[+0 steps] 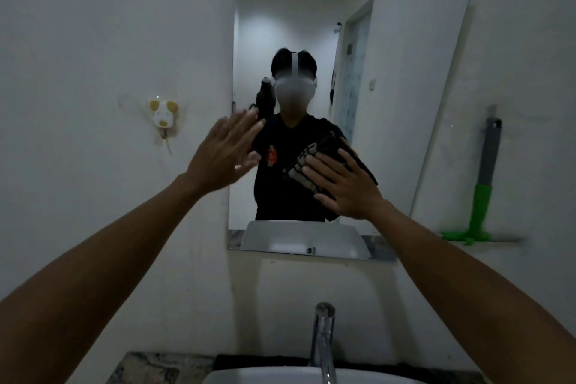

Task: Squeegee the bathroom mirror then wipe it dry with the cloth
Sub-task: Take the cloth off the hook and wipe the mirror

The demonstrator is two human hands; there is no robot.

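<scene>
Right hand (346, 187) flat on cloth (321, 162)

- Mirror (389, 72): tall frameless pane on the white wall, tilted in view, above the basin.
- Cloth (314, 162): dark with pale checks, folded, pressed flat on the glass low at centre.
- Squeegee (481, 196): green head, grey handle, upright at 3 o'clock of the mirror, against the wall.
</scene>
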